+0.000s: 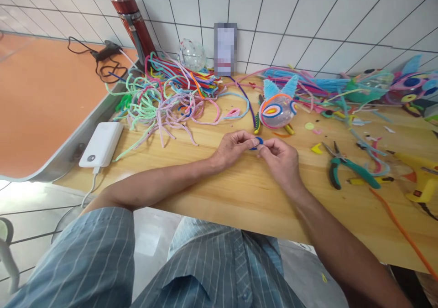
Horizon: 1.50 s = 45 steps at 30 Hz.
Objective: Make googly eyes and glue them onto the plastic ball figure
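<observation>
Over the wooden table, my left hand (236, 147) and my right hand (279, 158) meet, each pinching one side of a small blue coil (257, 142). Part of the coil is hidden by the fingertips. Just beyond the hands stands a clear ball (278, 112) with light blue fuzzy ears and an orange, white and pink ringed shape on it. Pliers with green-yellow handles (257, 123) lie partly behind that ball. A dark purple strip (247, 99) curves down towards them.
Fuzzy stems (153, 98) are heaped at the left, near a red flask (132, 27) and a white power bank (101, 144). A phone (225, 49) leans on the tiled wall. Teal-handled pliers (356, 165) and a yellow glue gun (419, 173) lie at the right.
</observation>
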{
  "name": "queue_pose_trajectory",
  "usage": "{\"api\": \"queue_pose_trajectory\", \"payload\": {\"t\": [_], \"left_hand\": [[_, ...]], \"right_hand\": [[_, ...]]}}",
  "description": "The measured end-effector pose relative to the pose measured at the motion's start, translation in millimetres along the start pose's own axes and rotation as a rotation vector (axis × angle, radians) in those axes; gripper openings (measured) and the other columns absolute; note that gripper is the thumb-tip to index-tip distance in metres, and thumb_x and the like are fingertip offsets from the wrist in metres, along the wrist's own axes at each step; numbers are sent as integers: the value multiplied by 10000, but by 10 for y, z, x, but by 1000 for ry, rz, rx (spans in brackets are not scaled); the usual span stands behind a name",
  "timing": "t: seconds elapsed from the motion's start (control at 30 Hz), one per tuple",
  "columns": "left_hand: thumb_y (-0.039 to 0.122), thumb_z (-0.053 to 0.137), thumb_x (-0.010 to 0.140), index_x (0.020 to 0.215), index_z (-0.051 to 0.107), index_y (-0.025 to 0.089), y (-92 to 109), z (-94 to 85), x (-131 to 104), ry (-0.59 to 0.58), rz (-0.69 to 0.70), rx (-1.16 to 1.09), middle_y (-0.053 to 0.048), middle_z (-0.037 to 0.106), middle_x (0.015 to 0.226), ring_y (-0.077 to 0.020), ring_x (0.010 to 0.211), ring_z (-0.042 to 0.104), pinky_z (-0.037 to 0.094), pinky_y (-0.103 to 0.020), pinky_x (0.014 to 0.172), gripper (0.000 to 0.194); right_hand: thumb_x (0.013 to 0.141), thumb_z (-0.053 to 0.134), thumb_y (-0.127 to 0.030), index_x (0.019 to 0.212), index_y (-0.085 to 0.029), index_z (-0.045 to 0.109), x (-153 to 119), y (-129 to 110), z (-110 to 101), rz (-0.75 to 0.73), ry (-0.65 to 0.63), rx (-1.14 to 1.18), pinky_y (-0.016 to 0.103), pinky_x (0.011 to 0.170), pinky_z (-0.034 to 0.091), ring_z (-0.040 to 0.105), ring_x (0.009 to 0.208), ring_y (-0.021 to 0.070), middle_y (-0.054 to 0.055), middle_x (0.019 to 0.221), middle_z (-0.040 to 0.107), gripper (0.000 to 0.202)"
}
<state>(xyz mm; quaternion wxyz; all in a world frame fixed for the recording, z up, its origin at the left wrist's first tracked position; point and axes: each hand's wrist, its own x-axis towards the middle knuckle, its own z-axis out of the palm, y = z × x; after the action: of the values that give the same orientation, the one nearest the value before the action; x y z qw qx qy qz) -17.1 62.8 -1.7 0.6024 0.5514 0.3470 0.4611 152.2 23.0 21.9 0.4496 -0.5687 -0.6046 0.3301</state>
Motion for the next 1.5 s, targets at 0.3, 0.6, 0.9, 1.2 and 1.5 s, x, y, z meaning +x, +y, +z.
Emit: {"api": "queue_pose_trajectory", "payload": {"t": [0.3,0.6,0.9,1.2,1.5], "left_hand": [[473,816,818,920,753,133,5,-69,64,-168,69,133,-44,735,859,-130,759,627,487,-274,752,361],[531,822,813,814,745,147,7,-19,22,1,88,101,-31,731,808,-128,757,625,489,-274,762,392],[454,838,801,866,762,136,-21,3,29,-61,32,81,-33,752,827,-133,774,643,507,-274,776,333],[542,836,789,829,731,142,-6,-38,31,-38,53,44,-27,736,814,-128,767,625,495,-280,784,416],[556,890,712,850,750,140,22,-2,42,-78,-43,-23,-29,754,819,-131,766,642,513,-287,794,460]], "right_hand": [[742,648,-340,655,-225,608,48,28,-54,18,-56,-66,267,548,375,499,532,121,-41,565,574,149],[822,694,-412,795,-232,656,8,11,15,2,-5,51,286,596,480,605,592,154,-13,659,669,186],[820,655,-337,739,-240,616,41,11,-53,-97,11,-183,296,592,469,595,567,159,-6,625,657,132],[853,679,-398,853,-221,670,46,-1,-71,-15,-53,8,292,603,523,652,582,158,-7,681,703,177],[815,685,-399,755,-234,637,43,-10,-82,-17,-17,-78,283,554,465,610,530,152,-14,598,679,182]]}}
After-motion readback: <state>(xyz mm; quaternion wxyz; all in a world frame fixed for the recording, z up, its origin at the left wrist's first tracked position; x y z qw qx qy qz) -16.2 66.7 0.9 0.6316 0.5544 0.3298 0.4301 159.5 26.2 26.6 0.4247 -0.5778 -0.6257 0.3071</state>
